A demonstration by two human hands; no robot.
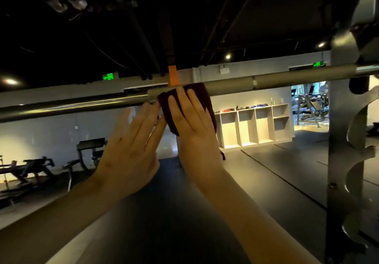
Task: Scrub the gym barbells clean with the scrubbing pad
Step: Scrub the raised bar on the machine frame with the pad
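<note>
A long steel barbell (pixel 229 85) runs across the view at head height, resting on the rack at the right. A dark reddish-brown scrubbing pad (pixel 200 92) is draped over the bar near its middle. My right hand (pixel 190 124) lies flat on the pad with straight fingers, pressing it against the bar. Just to its left, my left hand (pixel 131 147) is raised with fingers straight and spread, its fingertips reaching the underside of the bar beside the pad. It holds nothing.
A metal rack upright (pixel 346 140) with curved hooks stands close at the right. Beyond the bar lie a dark gym floor, weight benches (pixel 32 169) at the left and white cubby shelves (pixel 256 124) at the back wall.
</note>
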